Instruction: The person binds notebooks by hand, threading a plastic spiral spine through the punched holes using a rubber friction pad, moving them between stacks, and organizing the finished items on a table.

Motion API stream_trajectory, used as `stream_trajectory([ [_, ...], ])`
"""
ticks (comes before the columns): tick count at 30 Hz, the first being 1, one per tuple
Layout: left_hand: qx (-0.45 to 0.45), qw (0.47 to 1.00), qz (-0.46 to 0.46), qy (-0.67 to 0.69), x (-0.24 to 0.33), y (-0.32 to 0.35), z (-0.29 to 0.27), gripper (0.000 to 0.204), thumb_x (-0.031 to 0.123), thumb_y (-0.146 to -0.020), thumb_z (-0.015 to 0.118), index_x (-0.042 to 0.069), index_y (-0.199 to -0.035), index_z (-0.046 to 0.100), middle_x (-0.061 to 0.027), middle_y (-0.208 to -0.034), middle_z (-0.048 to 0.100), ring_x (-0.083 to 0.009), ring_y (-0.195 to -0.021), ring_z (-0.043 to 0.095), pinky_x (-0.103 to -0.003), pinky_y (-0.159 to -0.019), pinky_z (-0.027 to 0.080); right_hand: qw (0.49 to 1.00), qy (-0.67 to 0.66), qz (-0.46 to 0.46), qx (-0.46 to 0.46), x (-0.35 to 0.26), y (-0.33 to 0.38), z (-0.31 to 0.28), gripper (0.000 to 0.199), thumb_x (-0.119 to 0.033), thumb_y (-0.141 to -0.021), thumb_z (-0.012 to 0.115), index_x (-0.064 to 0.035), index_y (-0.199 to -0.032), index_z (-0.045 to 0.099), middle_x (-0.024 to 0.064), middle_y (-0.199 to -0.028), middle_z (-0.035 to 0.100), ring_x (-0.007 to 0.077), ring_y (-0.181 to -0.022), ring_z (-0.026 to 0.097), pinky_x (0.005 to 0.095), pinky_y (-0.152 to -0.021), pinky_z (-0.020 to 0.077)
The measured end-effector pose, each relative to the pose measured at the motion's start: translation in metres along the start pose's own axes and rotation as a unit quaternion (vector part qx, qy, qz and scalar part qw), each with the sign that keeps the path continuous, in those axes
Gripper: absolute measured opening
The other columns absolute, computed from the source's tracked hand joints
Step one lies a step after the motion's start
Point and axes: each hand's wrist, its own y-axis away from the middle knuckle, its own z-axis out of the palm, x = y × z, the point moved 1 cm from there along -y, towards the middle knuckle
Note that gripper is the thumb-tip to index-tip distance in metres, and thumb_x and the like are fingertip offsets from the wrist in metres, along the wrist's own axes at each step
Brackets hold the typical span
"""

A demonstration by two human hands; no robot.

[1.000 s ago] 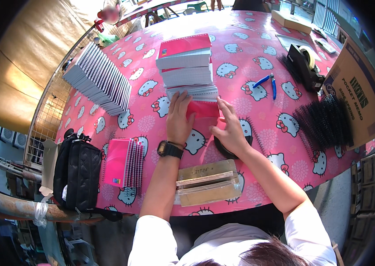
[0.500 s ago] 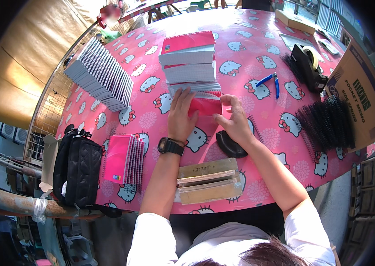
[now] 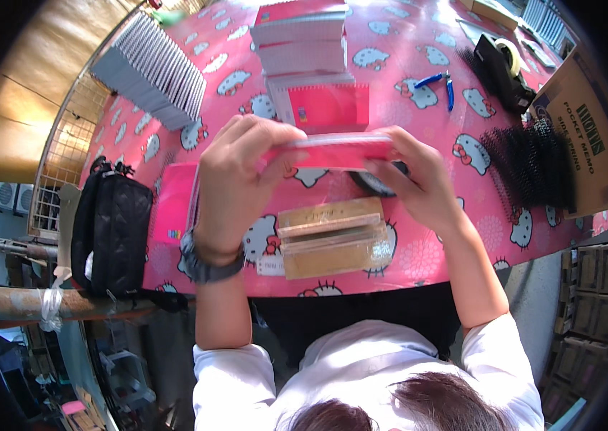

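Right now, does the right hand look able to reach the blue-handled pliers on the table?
Probably yes: nothing visible blocks the way to the blue-handled pliers, though the right hand is holding the pink pad.

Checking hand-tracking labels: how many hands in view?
2: the left hand at the left end of a pink pad, the right hand at its right end. No others visible, though some fingers are hidden.

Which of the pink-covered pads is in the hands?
The central pad, left hand and right hand gripping its ends; the others lie behind or leftward, unheld.
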Motion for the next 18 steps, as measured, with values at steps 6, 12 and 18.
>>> stream_trajectory([
  [6, -0.088, 0.995, 0.028, 0.048, 0.055, 0.034, 0.003, 0.022, 0.004, -0.069, 0.079, 0.007, -0.09, 0.072, -0.0054, -0.079, 0.067, -0.0192, -0.071, 0.062, -0.029, -0.059, 0.049, 1.0, 0.019, -0.011, 0.015, 0.011, 0.065, -0.015, 0.02, 0.004, -0.078, 0.07, 0.0001, -0.097, 0.065, 0.0092, -0.083, 0.064, 0.0193, -0.075, 0.062, 0.0291, -0.068, 0.0491],
  [12, 0.004, 0.996, -0.041, 0.073, 0.056, 0.061, 0.003, 0.035, 0.003, -0.07, 0.079, 0.005, -0.104, 0.07, -0.0072, -0.088, 0.067, -0.0192, -0.079, 0.064, -0.029, -0.072, 0.05, 0.998, 0.06, -0.002, 0.036, 0.01, 0.078, -0.018, 0.019, -0.002, -0.079, 0.072, 0.0012, -0.097, 0.067, 0.0095, -0.082, 0.066, 0.0206, -0.074, 0.062, 0.0284, -0.067, 0.0488],
  [18, 0.108, 0.925, -0.277, 0.237, 0.044, 0.114, 0.031, 0.043, 0.005, -0.079, 0.077, 0.002, -0.119, 0.062, -0.009, -0.106, 0.064, -0.0159, -0.101, 0.059, -0.029, -0.089, 0.046, 0.995, -0.001, -0.004, 0.097, 0.025, 0.082, -0.01, 0.016, -0.001, -0.081, 0.072, 0.0018, -0.095, 0.068, 0.0093, -0.083, 0.067, 0.0161, -0.074, 0.061, 0.0276, -0.066, 0.0484],
])
